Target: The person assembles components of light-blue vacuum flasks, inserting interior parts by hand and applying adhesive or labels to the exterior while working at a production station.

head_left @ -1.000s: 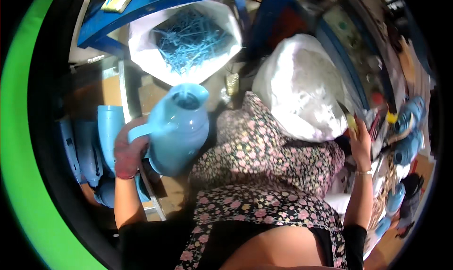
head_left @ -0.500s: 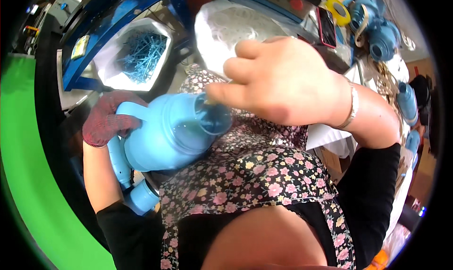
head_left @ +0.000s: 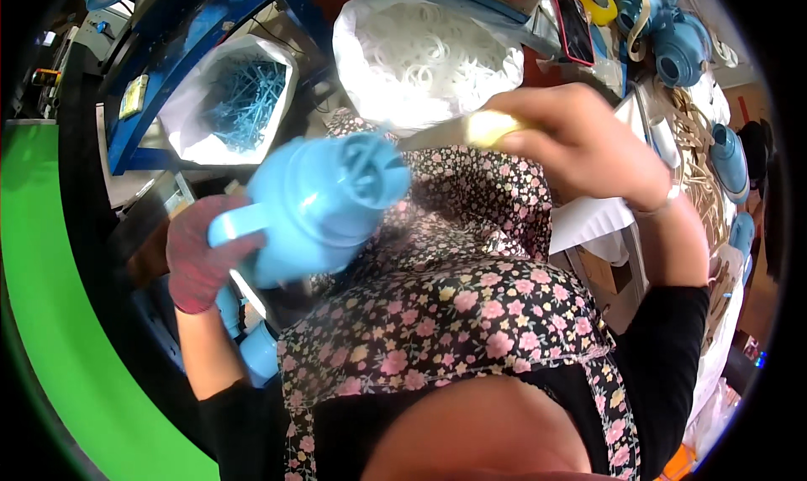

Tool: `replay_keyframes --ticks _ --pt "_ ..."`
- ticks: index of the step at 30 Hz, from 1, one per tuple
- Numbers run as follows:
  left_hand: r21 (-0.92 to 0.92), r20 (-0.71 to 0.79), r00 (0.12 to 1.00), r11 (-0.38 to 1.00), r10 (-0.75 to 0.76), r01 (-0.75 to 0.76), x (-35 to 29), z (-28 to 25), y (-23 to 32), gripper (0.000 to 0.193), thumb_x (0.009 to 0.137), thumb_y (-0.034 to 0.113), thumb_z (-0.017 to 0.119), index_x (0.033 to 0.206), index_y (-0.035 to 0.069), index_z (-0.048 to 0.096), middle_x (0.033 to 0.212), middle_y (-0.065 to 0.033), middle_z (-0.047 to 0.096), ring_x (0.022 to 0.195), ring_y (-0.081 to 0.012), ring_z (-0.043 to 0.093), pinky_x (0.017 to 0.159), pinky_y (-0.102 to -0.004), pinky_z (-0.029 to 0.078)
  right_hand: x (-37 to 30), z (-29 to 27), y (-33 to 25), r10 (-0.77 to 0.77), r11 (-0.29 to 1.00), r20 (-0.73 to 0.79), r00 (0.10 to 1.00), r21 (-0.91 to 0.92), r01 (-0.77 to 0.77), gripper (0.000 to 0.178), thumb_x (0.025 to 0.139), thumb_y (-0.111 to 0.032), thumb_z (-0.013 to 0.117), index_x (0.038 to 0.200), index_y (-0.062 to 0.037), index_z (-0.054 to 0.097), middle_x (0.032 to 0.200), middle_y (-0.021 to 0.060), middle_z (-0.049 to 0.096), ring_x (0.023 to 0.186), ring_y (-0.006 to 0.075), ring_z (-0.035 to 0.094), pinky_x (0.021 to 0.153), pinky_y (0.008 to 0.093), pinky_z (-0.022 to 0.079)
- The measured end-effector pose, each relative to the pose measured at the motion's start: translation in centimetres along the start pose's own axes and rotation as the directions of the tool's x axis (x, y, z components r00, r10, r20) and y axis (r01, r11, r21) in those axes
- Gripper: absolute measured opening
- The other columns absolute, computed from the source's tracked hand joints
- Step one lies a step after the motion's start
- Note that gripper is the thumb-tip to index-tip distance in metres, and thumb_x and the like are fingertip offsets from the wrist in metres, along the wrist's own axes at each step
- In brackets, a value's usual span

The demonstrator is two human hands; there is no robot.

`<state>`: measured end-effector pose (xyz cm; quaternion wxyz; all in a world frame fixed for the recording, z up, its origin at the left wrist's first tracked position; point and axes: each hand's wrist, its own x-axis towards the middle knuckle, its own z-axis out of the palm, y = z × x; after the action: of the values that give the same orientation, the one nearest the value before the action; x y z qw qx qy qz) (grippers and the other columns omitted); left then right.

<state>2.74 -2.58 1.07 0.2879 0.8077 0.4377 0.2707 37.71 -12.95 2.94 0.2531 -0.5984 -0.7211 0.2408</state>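
Note:
My left hand (head_left: 210,250), in a dark red knitted glove, is closed round the handle of a light blue plastic jug body (head_left: 311,204). The jug is tilted, its mouth toward the right, and a spoked blue piece (head_left: 370,170) shows in that mouth. Bare, my right hand (head_left: 580,141) grips a knife (head_left: 433,136) by its pale yellow handle. Its blade points left, with the tip close by the rim; motion blur hides whether they touch.
A white bag of thin blue plastic scraps (head_left: 244,103) and a white bag of clear rings (head_left: 429,52) stand ahead. At right lie a phone (head_left: 574,29), a yellow tape roll (head_left: 593,0) and blue jug bodies (head_left: 679,52). A green strip (head_left: 50,313) runs along the left.
My right hand has moved right and down, away from the jug's mouth, and the knife now shows. The jug has turned, bringing the spoked piece into sight.

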Motion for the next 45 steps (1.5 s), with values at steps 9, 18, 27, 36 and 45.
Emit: replay_keyframes --ticks 9,18,27,36,45 --pt "0.369 0.181 0.859 0.777 0.478 -0.510 -1.2 2.9 -4.4 0.032 0.068 0.014 0.077 0.097 0.007 0.066 0.085 -0.0107 0.062 0.085 -0.0320 0.057 0.083 -0.0448 0.044 -0.1 2.3 0.5 0.016 0.967 0.474 0.881 0.215 -0.133 0.030 0.094 -0.024 0.057 0.117 -0.0038 0.058 0.086 0.0167 0.065 0.079 0.0281 0.065 0.074 0.0375 0.051" --pt "0.384 0.077 0.817 0.739 0.572 -0.554 -0.8 2.9 -7.6 0.043 0.067 0.004 0.078 0.107 0.006 0.062 0.095 -0.0134 0.061 0.092 -0.0344 0.057 0.083 -0.0465 0.044 0.8 2.6 -1.0 -0.002 0.926 0.060 0.998 -0.377 0.025 0.018 0.092 -0.020 0.054 0.091 -0.0027 0.057 0.072 0.0183 0.061 0.063 0.0350 0.063 0.056 0.0434 0.051" --pt "0.427 -0.234 0.893 0.866 0.385 -0.261 1.4 1.6 -8.2 0.039 0.073 0.000 0.077 0.108 0.004 0.061 0.099 -0.0156 0.063 0.089 -0.0318 0.060 0.078 -0.0418 0.048 0.0 -0.3 1.5 0.267 0.833 0.375 0.888 0.375 -0.408 0.033 0.094 -0.020 0.057 0.121 -0.0012 0.058 0.086 0.0070 0.065 0.073 0.0126 0.060 0.063 0.0277 0.049" --pt "-0.136 -0.360 0.931 0.984 0.060 -0.116 3.2 -1.0 -13.7 0.038 0.077 0.004 0.074 0.113 0.003 0.060 0.107 -0.0130 0.062 0.098 -0.0270 0.058 0.087 -0.0383 0.047 8.2 2.3 -1.7 -0.357 0.790 0.004 0.934 -0.531 0.305 0.023 0.076 -0.011 0.062 0.098 -0.0179 0.068 0.081 0.0031 0.061 0.077 0.0225 0.063 0.063 0.0347 0.053" --pt "-0.174 -0.467 0.874 0.983 -0.136 0.060 7.1 -4.0 -13.9 0.034 0.086 0.011 0.070 0.116 0.001 0.060 0.113 -0.0099 0.061 0.105 -0.0199 0.057 0.093 -0.0335 0.046 5.5 3.8 19.8 0.326 0.876 -0.260 0.909 -0.278 -0.394 0.035 0.085 -0.020 0.059 0.119 -0.0128 0.061 0.104 0.0124 0.064 0.096 0.0293 0.062 0.082 0.0406 0.051"
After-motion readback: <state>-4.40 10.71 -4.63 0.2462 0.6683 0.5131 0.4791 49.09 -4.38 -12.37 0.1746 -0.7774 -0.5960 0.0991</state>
